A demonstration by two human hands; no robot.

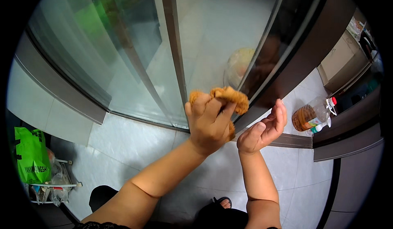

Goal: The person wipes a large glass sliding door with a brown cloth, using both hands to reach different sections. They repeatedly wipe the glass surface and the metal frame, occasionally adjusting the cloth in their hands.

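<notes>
Left hand (208,124) fisted around orange cloth (231,97)

soft even daylight, pale glare on glass door (123,53), fisheye bending, dark vignetted rim

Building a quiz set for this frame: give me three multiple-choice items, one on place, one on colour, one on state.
1. Where does the plastic bottle with amber liquid stand?
A. on the floor at right, near the door frame
B. on the wire rack at left
C. in the right hand

2. What colour is the cloth in the left hand?
A. blue
B. orange-brown
C. white

3. How is the right hand?
A. clenched on the cloth
B. open and empty
C. flat on the glass

Answers:
1 A: the bottle sits on the tiled floor at right.
2 B: the cloth bunched in the left hand is orange-brown.
3 B: the right hand has its fingers spread and holds nothing.
</notes>
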